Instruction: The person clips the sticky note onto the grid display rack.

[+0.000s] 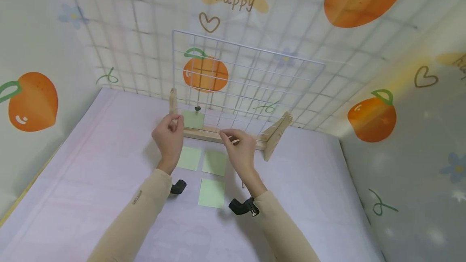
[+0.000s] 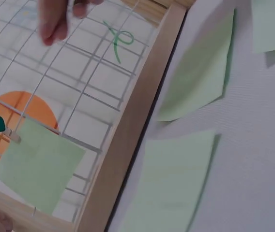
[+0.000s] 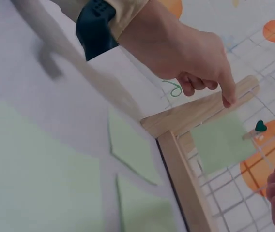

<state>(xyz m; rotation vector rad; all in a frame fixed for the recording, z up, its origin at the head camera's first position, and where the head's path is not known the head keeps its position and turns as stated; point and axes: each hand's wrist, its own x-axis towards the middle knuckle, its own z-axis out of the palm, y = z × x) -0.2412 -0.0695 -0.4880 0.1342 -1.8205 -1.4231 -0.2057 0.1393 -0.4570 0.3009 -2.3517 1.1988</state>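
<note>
A light green sticky note (image 1: 193, 120) hangs at the lower left of a white wire grid (image 1: 251, 80). A small wooden clip with a dark green heart (image 3: 260, 126) pins it by its top edge. My left hand (image 1: 169, 136) is beside the note's left edge, fingers bent, with nothing visible in them; in the right wrist view the index finger points down by the note. The right hand (image 1: 241, 148) hovers before the grid's lower middle, thumb and index close together and no object showing; the left wrist view catches its fingers (image 2: 55, 21) hanging loosely.
The grid stands in a wooden base (image 1: 207, 134) with an upright foot (image 1: 277, 136) at its right end. Three more green notes (image 1: 212, 193) lie on the pale tablecloth (image 1: 309, 197) before it. A fruit-printed curtain (image 1: 364, 51) over wire mesh rises behind.
</note>
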